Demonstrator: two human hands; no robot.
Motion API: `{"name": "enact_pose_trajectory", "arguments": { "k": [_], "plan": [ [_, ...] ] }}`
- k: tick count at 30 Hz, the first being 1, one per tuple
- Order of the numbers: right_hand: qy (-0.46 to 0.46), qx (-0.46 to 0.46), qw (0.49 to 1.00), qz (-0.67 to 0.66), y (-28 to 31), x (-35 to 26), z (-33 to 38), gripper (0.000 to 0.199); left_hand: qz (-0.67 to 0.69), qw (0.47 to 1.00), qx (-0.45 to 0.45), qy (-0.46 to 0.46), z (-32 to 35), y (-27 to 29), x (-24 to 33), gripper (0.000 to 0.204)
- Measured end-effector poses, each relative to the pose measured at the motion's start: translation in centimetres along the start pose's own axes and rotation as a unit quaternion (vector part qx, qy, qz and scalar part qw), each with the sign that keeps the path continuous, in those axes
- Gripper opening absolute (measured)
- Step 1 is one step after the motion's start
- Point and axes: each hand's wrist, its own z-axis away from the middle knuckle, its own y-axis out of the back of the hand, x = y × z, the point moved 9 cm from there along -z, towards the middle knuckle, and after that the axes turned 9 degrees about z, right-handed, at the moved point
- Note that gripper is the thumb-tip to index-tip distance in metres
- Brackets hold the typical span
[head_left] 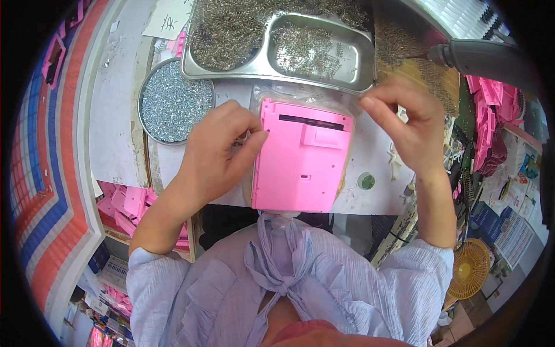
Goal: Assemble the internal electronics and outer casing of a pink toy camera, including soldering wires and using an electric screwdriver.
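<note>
A flat pink plastic housing [283, 165] lies in front of me, with a dark slot near its far edge, a raised block and several small holes. At its left edge, my left hand [222, 141] has curled fingers, with thumb and index tip close together over the rim. Whatever they may pinch is too small to make out. My right hand [407, 118] is raised to the right of the housing, near the corner of a metal tray [266, 61]. Its thumb and forefinger are closed together; anything between them cannot be made out.
Small metal springs or similar parts fill the tray's compartments. A round dish [176, 101] of silvery screws stands left of it. From the upper right reaches a dark power screwdriver [483, 58]. Pink parts are piled at right [491, 113] and lower left [130, 202].
</note>
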Motion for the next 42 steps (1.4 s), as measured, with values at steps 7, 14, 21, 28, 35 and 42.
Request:
{"name": "enact_pose_trajectory", "arguments": {
  "k": [7,14,21,28,35,42],
  "plan": [
    [0.014,0.007,1.0,0.02,-1.8,2.0,2.5,0.008,-0.057,0.998,0.024,-0.011,-0.8,-1.3,0.3,0.013],
    [0.059,-0.012,0.997,0.048,-3.3,2.0,2.0,0.011,-0.007,0.997,0.068,0.043,-0.1,-1.6,-0.7,0.019],
    [-0.074,-0.132,0.988,-0.013,-4.0,3.7,1.1,0.017,0.065,0.99,0.077,0.101,0.7,-1.6,-2.6,0.015],
    [-0.042,-0.119,0.991,-0.037,-3.7,3.4,1.6,0.016,-0.017,0.996,0.079,0.047,0.5,-1.6,-1.7,0.02],
    [-0.05,-0.129,0.99,0.004,-3.9,3.2,1.3,0.018,0.012,0.992,0.099,0.078,0.2,-1.7,-1.8,0.024],
    [-0.071,-0.17,0.983,0.015,-4.2,3.1,0.7,0.019,-0.005,0.992,0.089,0.093,0.3,-1.5,-1.9,0.022]
  ]
}}
